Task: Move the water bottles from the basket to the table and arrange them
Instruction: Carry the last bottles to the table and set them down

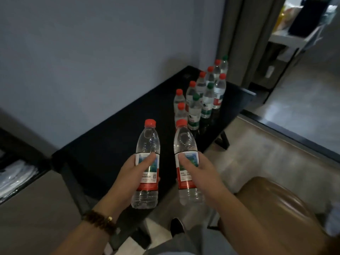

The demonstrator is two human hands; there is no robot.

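The left hand (131,174) is wrapped around the label of a red-capped water bottle (147,142), thumb laid across its front. The right hand (201,173) grips a second red-capped water bottle (184,141) the same way. Both bottles are upright, side by side and apart, held above the near edge of the black surface (117,129). A group of bottles (201,92) with red and green caps stands in rows at the far right end of the surface, near the wall corner. A beaded bracelet (99,220) circles the left wrist. A brown leather seat (276,205) sits off the near right edge.
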